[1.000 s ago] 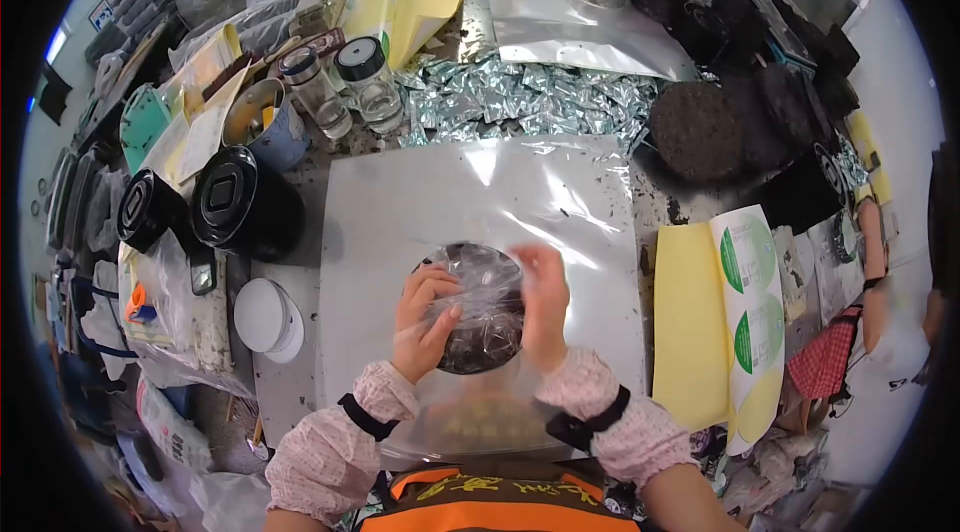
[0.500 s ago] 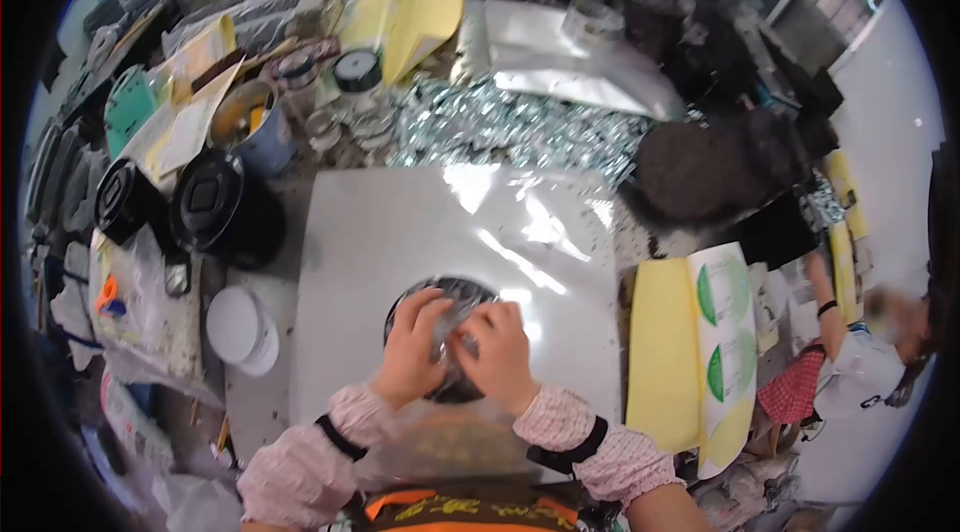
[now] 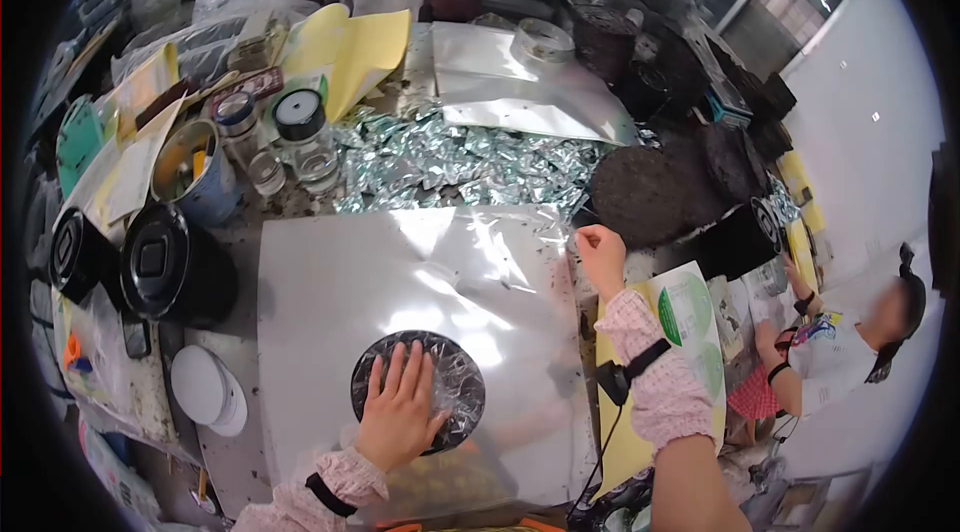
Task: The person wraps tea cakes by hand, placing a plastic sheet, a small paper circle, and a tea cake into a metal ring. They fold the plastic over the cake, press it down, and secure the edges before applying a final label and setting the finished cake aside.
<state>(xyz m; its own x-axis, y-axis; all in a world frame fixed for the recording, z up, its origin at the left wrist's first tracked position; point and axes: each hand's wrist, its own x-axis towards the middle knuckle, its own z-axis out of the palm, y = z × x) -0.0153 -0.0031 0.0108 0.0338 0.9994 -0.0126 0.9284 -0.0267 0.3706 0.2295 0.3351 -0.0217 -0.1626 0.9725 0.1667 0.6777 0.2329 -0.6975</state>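
My left hand (image 3: 400, 407) lies palm down, fingers stretched out, on a round black disc (image 3: 460, 387) covered with crinkled clear plastic film. The disc rests on a shiny pale sheet (image 3: 320, 282), low in the view. My right hand (image 3: 602, 257) is raised by the sheet's upper right corner, its fingers drawn together; whatever they may hold is too small to make out. Just beyond it is a dark round slab (image 3: 640, 194) with a rough surface. Small silvery-green foil packets (image 3: 450, 157) are heaped behind the sheet.
Black canisters (image 3: 178, 262), a blue bucket (image 3: 200, 177), glass jars (image 3: 312, 157) and white lids (image 3: 205, 387) stand to the left. Yellow label sheets (image 3: 620, 412) lie right, near a black cylinder (image 3: 745, 240). Another person (image 3: 840, 352) is at the far right.
My hands have parted. The left now lies flat on the film-covered disc; the right has moved up and right, away from it. The view has shifted somewhat.
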